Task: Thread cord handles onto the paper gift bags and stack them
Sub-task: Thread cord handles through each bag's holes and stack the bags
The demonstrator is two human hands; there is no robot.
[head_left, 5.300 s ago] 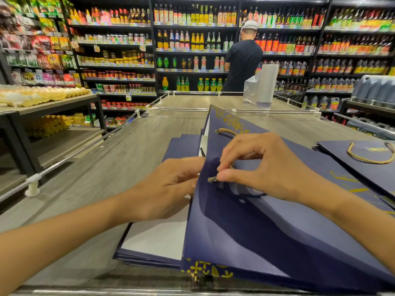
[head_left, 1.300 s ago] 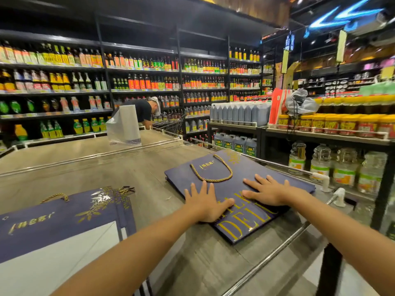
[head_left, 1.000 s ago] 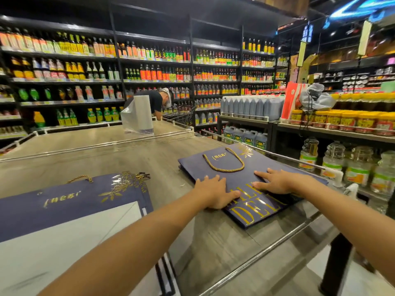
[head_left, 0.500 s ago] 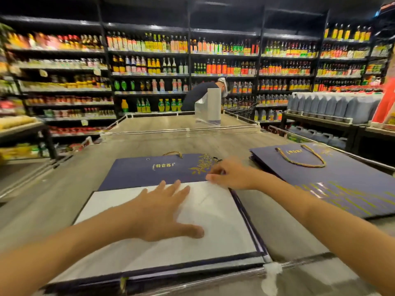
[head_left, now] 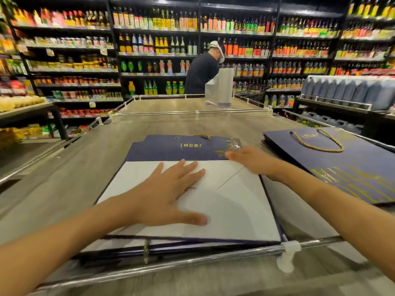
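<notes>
left hand flat, fingers spread, on smooth white bag panel; right hand open at navy flap. Twisted gold cord on right stack.

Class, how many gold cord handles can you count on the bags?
2. One cord handle lies looped on the right stack; a second cord handle peeks over the far edge of the middle bag. More may be hidden inside the stacks.
</notes>
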